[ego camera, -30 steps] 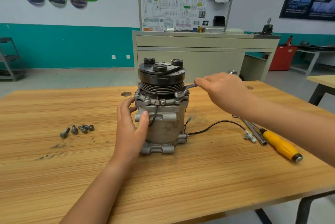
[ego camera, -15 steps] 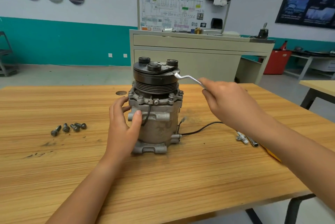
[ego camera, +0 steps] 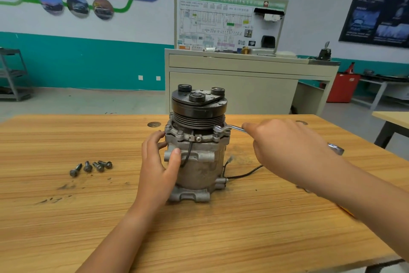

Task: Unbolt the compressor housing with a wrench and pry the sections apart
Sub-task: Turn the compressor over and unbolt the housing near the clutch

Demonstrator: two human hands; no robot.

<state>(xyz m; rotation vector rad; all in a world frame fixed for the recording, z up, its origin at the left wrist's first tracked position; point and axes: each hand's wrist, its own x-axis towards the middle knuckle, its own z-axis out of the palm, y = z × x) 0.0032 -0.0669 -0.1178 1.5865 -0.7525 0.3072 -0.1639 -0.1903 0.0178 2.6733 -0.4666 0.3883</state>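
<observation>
1. Looking down at a compressor (ego camera: 197,162) standing upright around the middle of the wooden worktop (ego camera: 66,217), a bit nearer the far edge than the near one. Has a dark grooved pulley (ego camera: 199,107) on top and a grey cast housing below it.
2. Steadying it with the left hand (ego camera: 158,162): fingers curled round the left side of the housing just under the flange, thumb pressed against the front, right beside the black lead running down it.
3. Gripping a wrench (ego camera: 231,128) in the right hand (ego camera: 283,153), fingers closed round the shank. Got the ring end down on the right front corner of the flange, tucked just under the pulley. Can't make out the bolt head under the ring. Other end of the wrench pokes out past the wrist, toward the right edge of the worktop.
4. Can see a couple of flange bolts (ego camera: 180,133) sitting in the front left of the flange.
5. Four loose bolts (ego camera: 90,166) lying in a short row, well apart from the compressor and roughly halfway to the left edge.
6. Also a black wire (ego camera: 245,174) trailing from the right side of the base toward the right edge, then disappearing under the right forearm.
7. Past the far edge, a beige cabinet (ego camera: 232,87) with a wiring diagram board standing on it.
</observation>
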